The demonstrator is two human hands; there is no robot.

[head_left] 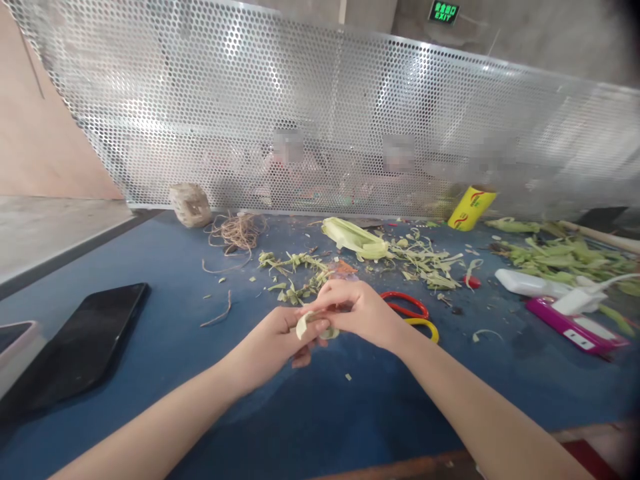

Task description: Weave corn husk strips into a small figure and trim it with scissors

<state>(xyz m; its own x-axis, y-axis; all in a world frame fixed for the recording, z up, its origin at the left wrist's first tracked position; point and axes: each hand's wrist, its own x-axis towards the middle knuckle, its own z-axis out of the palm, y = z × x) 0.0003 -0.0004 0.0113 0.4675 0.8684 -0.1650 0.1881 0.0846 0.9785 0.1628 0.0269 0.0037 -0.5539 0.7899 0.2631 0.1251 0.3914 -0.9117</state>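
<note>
Over the middle of the blue table, my left hand (287, 337) is closed around a pale green, curled strip of what looks like corn husk (306, 323). Fingers of my right hand (353, 303) pinch the same piece from above, and the two hands touch. Part of the strip is hidden behind the fingers. Just right of my right hand lie scissors with one red handle loop and one yellow loop (423, 327); their blades are out of sight. Braided-looking green husk pieces (295, 263) and a whole folded husk (355, 239) lie beyond my hands.
A dark phone (95, 337) lies left. Tangled twine (237, 230) and a whitish block (191, 205) sit at the back left. A yellow roll (471, 208) leans near the perforated metal screen (300, 100). Husk scraps (565, 260), a purple power strip (575, 327) and a charger stand right.
</note>
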